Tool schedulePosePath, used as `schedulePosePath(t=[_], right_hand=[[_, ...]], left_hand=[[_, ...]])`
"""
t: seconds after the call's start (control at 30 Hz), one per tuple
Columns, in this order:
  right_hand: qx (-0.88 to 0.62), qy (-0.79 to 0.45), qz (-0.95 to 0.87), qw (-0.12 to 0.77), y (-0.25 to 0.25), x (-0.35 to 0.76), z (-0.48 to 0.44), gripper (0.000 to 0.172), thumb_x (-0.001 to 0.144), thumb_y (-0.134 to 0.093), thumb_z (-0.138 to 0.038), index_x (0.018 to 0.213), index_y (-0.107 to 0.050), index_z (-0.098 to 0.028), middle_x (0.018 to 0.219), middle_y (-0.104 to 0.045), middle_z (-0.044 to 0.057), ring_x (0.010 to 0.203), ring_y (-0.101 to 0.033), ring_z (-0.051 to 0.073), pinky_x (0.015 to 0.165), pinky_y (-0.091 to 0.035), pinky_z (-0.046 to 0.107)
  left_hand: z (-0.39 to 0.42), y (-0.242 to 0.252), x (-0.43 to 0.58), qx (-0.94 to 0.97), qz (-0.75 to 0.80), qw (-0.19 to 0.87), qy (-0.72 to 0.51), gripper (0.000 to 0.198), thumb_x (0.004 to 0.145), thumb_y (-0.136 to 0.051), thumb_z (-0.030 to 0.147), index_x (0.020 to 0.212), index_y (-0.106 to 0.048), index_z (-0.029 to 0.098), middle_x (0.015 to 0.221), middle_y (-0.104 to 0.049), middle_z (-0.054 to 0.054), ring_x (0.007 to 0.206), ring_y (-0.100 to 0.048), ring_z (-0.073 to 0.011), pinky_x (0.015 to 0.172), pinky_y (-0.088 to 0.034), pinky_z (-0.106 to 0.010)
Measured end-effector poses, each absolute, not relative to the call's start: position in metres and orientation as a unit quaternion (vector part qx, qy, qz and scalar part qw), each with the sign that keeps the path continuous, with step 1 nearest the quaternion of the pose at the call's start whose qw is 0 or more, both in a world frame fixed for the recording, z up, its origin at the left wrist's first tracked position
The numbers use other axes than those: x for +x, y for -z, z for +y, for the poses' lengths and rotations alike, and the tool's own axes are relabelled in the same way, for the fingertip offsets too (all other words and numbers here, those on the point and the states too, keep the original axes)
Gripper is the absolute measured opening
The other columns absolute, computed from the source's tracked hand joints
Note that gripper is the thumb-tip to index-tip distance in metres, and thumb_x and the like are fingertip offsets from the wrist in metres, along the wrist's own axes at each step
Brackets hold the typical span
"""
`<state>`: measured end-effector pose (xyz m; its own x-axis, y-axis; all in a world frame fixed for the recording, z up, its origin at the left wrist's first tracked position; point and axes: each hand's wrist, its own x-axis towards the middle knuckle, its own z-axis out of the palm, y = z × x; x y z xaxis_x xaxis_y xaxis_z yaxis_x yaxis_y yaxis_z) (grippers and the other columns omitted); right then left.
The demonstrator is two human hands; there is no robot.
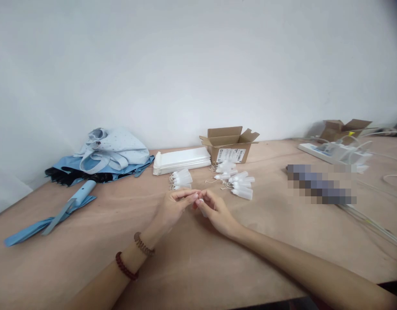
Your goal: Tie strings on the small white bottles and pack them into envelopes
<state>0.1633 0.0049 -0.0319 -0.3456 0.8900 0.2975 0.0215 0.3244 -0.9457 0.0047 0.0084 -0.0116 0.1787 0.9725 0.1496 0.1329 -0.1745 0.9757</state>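
My left hand point(177, 206) and my right hand point(217, 213) meet over the middle of the table, fingertips touching. Both are closed in a pinch. Between the right thumb and fingers shows a bit of a small white piece point(201, 200), mostly covered by the fingers. What the left fingertips pinch is too small to make out. Just beyond the hands lie small translucent white tags or tubes with cords: a pile on the left point(182, 177) and a looser pile on the right point(241, 189).
Behind them are a stack of white flat packs point(182, 158) and an open cardboard box point(230, 150). A folded umbrella point(84, 193) and a pale cloth bag point(121, 150) lie left. On the right are a power strip point(314, 151), cables, another box point(340, 129) and a blurred-out item point(317, 184).
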Motion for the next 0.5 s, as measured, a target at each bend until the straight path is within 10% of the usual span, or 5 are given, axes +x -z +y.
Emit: schedulePosePath(t=[0.5], right_hand=[[-0.311,-0.463,-0.692,0.458,0.0373,0.1608,0.0071,0.018,0.090,-0.048,-0.038,0.091,-0.050,-0.020,0.077,-0.060,0.000,0.073,-0.055,0.015,0.072,-0.042,0.031]], left_hand=[[0.0056,0.0096,0.0069,0.536,0.436,0.560,-0.457,0.037,0.075,-0.067,0.042,0.103,-0.072,0.019,0.086,-0.068,-0.007,0.062,-0.048,-0.0111,0.056,-0.035,-0.024]])
